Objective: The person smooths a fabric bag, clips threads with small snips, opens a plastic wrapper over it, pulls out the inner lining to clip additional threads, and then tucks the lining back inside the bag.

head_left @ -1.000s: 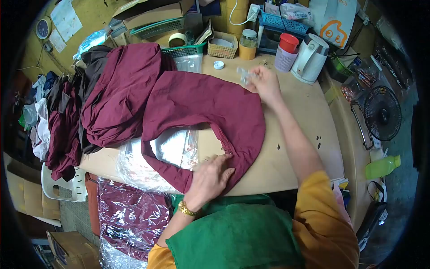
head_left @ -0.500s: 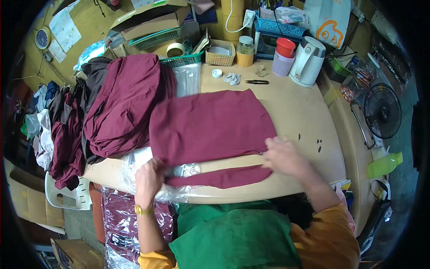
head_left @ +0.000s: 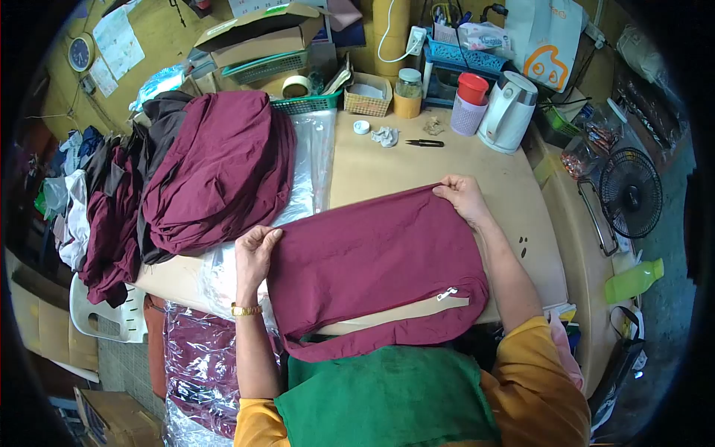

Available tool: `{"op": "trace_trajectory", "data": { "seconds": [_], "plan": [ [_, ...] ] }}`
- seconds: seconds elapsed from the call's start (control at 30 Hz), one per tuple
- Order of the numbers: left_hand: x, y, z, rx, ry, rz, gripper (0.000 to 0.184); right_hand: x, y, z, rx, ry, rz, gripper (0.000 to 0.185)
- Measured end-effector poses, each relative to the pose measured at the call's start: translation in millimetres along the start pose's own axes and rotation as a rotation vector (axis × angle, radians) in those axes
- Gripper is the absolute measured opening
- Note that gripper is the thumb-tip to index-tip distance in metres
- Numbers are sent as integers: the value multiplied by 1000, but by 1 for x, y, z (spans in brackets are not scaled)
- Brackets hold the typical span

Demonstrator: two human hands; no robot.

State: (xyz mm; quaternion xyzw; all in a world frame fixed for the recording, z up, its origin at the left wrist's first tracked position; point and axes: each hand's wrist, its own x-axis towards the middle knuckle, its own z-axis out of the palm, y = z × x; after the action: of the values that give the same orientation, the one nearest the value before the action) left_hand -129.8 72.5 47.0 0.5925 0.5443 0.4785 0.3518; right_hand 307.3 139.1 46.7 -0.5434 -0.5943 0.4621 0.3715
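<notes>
Maroon cloth (head_left: 372,261): was stretched between the hands over the worktop (head_left: 514,201), with a zipper pull (head_left: 447,293) at lower right.
Left hand (head_left: 255,257): pinched the upper left corner.
Right hand (head_left: 463,200): gripped the upper right corner.
Grip, half a second on: had shifted from lower down to the upper corners.
Cloth, half a second on: had come nearer, overlapping the green garment (head_left: 395,402).

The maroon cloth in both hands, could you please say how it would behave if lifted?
The maroon cloth would probably hang limp, since its lower band curves and creases. It seems light: the left hand and right hand pinch only corners.
</notes>
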Motion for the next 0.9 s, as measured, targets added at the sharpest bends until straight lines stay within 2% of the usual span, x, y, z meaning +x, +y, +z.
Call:
{"op": "trace_trajectory", "data": {
  "seconds": [0.03,0.07,0.13,0.2,0.23,0.27,0.3,0.33,0.37,0.43,0.5,0.53,0.57,0.67,0.7,0.73,0.8,0.83,0.9],
  "plan": [
    [0,-3,-1,-67,-26,-62,14,0,7,1,74,93,-40,20],
    [-2,-6,4,-95,-16,-48,14,-2,14,3,74,92,-38,20],
    [-2,-3,14,-104,-16,-26,15,-13,4,14,34,54,-169,21],
    [7,-2,15,-101,-3,2,15,-11,-5,9,-13,59,-115,21],
    [21,6,12,-130,6,109,14,-6,-19,5,-62,60,-69,21],
    [38,16,4,-124,38,164,11,3,-38,-5,-57,171,-194,19],
    [47,55,1,-72,104,346,10,1,-80,-17,-162,317,-251,16],
    [53,94,-4,-50,171,464,7,6,-106,-37,-161,390,-543,18],
    [53,132,-6,-147,210,529,4,-4,-145,-49,-96,416,-737,23],
    [55,170,-22,-188,221,747,13,-33,-202,-64,32,361,-994,27],
    [43,189,-28,92,320,873,16,-52,-214,-78,-129,389,-1097,31],
    [39,183,-27,193,338,924,18,-67,-211,-76,-99,359,-1025,34],
    [34,173,-26,298,353,971,19,-70,-188,-87,-258,362,-910,32],
    [3,115,1,345,334,792,23,-79,-123,-54,-341,407,-836,13],
    [-11,95,11,418,291,755,25,-88,-93,-44,-363,350,-696,14],
    [-22,56,15,468,208,702,22,-94,-54,-32,-287,282,-588,11],
    [-52,18,8,598,-139,482,28,-126,-26,-22,-428,0,-225,18],
    [-63,15,12,605,-103,348,33,-135,-13,-18,-428,3,-218,18],
    [-72,20,18,397,1,243,36,-145,6,-15,-235,211,-238,28]
  ]
}}
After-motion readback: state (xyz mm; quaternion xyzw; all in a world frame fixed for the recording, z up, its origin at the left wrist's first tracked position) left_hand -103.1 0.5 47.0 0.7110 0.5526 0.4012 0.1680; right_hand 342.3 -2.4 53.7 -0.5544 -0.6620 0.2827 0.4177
